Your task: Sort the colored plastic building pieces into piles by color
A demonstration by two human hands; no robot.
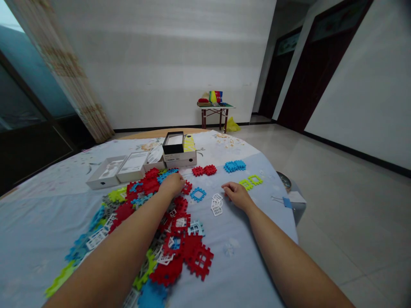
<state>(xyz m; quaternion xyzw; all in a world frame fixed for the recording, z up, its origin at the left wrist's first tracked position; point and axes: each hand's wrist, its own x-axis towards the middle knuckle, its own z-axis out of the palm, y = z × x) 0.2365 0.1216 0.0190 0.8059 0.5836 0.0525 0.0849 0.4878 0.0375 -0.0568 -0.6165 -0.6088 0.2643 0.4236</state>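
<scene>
My left hand [172, 185] reaches over the far right part of a heap of plastic interlocking pieces, beside a red piece [186, 187]. Its fingers are bent down, and what they grip is hidden. Lying just right of it is a blue square frame piece [198, 194]. My right hand [238, 195] is held low over the cloth with its fingers loosely curled together, and nothing shows in them. White lattice pieces [217, 204] lie to its left, and lime-green frame pieces [251, 182] lie just beyond it.
Red pieces [204, 170] and blue pieces [234, 166] form small groups farther back. Open white boxes [107, 172] and a black box [173, 143] stand behind the heap. The table's cloth [231, 265] has its curved edge at right. A small table [215, 107] stands by the wall.
</scene>
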